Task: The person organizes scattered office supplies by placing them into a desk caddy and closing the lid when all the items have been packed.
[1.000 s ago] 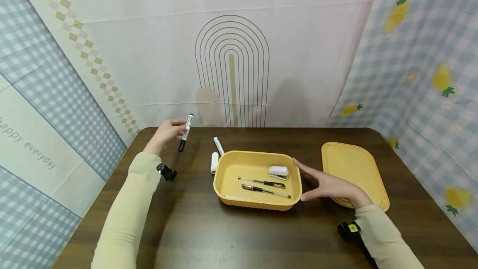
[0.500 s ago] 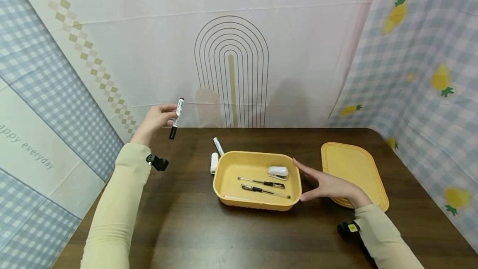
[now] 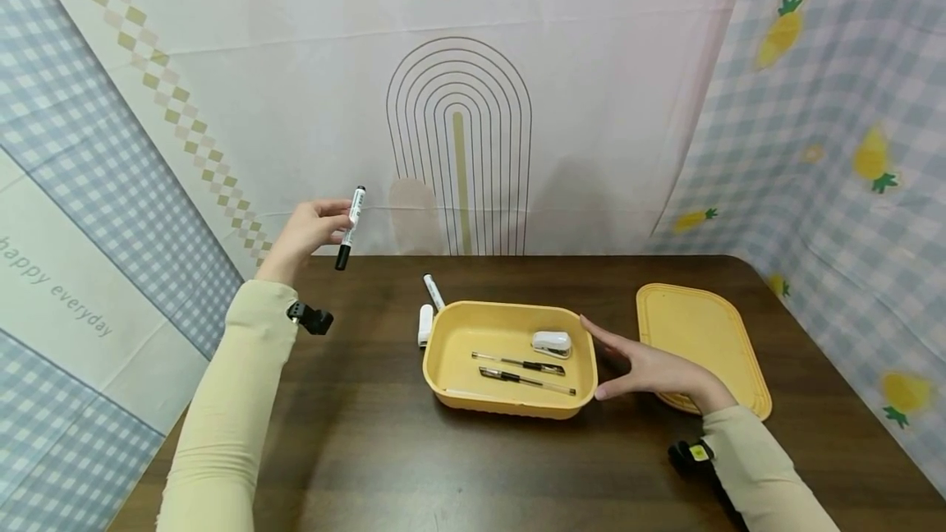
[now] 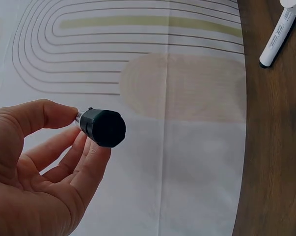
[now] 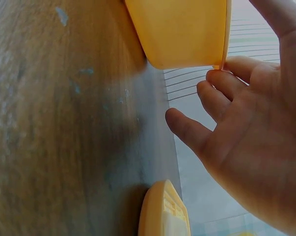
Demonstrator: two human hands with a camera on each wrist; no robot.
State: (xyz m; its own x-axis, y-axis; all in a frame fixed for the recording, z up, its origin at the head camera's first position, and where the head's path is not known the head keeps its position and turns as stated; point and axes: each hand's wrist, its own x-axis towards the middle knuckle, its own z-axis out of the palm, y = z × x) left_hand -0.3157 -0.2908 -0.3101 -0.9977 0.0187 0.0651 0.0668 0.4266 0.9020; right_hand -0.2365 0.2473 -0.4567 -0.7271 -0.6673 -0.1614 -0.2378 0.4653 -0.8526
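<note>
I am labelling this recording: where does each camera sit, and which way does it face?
Head: worn there, facing forward and down at the yellow rectangular plastic box; left hand, right hand and pale yellow sleeves show.
Left wrist: worn there, facing the held, slim, white, black-capped marker; left hand shows.
Right wrist: worn there, facing the box; right hand shows.
Head and right wrist share the box.

The left hand (image 3: 306,232) is bare beyond a plain, long left sleeve (image 3: 229,401) in pale yellow, finely creased across the forearm. The right hand (image 3: 658,368) is bare too, its right sleeve (image 3: 761,466) nearer cream. Below the cuffs, the left camera (image 3: 312,318) is small, blocky and black; the right camera (image 3: 680,458), also black, bears a yellow-green square (image 3: 698,453).
</note>
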